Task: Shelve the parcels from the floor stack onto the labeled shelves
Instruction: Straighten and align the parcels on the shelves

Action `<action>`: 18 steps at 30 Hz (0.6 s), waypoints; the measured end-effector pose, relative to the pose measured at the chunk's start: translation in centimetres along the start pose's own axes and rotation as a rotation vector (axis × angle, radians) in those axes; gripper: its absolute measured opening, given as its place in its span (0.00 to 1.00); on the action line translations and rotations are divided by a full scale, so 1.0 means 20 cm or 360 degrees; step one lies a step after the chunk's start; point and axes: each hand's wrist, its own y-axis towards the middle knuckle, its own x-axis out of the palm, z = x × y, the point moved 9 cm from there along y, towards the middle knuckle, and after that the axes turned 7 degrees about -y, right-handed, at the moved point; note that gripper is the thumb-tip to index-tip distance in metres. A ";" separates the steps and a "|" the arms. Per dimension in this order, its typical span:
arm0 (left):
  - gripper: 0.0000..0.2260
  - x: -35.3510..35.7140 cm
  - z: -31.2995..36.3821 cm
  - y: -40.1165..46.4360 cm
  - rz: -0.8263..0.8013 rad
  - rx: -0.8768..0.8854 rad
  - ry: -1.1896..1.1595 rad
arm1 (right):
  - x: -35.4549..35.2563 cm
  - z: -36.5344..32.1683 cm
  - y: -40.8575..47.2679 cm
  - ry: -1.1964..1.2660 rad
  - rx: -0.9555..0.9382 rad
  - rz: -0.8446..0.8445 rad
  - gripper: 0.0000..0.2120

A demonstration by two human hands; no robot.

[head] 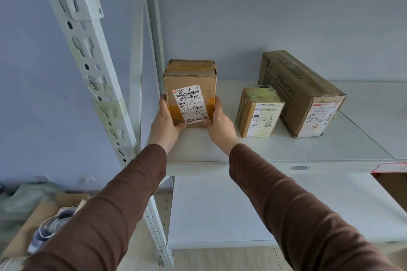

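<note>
Now you are setting the parcel (189, 94) on the shelf (286, 147), left of the small box (258, 112); both hands, left hand (166, 120) and right hand (219, 122), are gripping its sides; next, release.

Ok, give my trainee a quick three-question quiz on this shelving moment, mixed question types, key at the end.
1. True or false: both the left hand and the right hand grip the upright parcel at its lower sides.
2. Which marking is handwritten on the small parcel and the long SoilGarden box? A) 1-3 B) 2-2 C) 3-1
3. Fill in: a barcode sticker is stuck on the shelf's front ____.

Key: 1 true; 2 B; 3 edge. The held parcel's label also reads 2-2, so it seems to belong on this middle shelf.
</note>
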 end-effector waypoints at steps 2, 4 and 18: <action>0.49 -0.02 0.00 -0.05 0.0059 -0.0009 -0.0046 | -0.03 -0.01 -0.06 0.0003 -0.0053 0.0051 0.36; 0.50 -0.05 0.05 -0.14 0.0167 0.0093 -0.0019 | -0.11 -0.01 -0.14 0.0009 -0.0127 0.0191 0.33; 0.40 0.58 0.59 -0.35 -0.0317 0.0512 -0.0093 | -0.64 0.49 -0.52 0.0144 -0.0077 0.0901 0.30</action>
